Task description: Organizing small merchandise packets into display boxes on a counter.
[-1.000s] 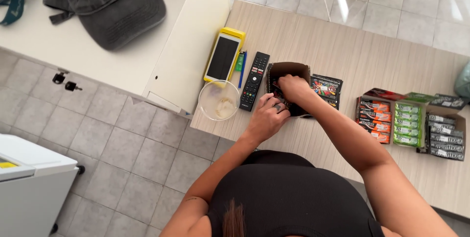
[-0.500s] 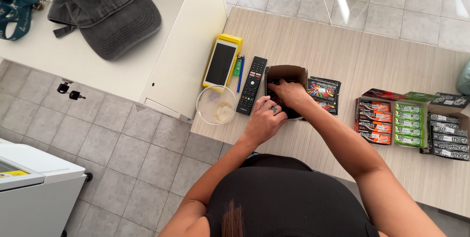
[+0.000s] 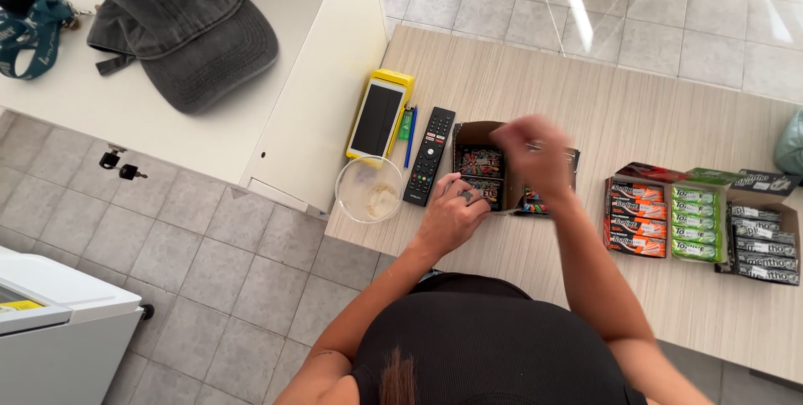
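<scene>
Roughly, left to right: a grey cap (image 3: 188, 24) lay on the pale desk (image 3: 276, 79) at far left, well apart from the work. On the wooden counter (image 3: 669, 95) sat a yellow-cased handheld terminal (image 3: 378, 116), a pen (image 3: 409, 133) just beside it, a clear round tub (image 3: 369, 190) at the counter edge, then a black remote (image 3: 430, 155). Next came the small brown cardboard box (image 3: 480, 162), open-topped, with dark candy packets standing inside. The left hand (image 3: 452, 217) rested on the box's near edge, fingers curled against it, a bracing grip on the box. The right hand (image 3: 531, 152) was raised above the box's right side and motion-blurred; fingers looked bunched, but couldn't tell whether it was holding a packet. A dark packet (image 3: 535, 200) lay just beside the box, partly under that arm. Further right, open display boxes of orange (image 3: 636, 212), green (image 3: 694, 221) and dark (image 3: 761, 242) gum or mint sticks stood side by side. Judgement: the box looked light, thin card, walls would flex; better held low at the side walls or base than by the flaps. Packets probably light and slick, best pinched by an edge.
</scene>
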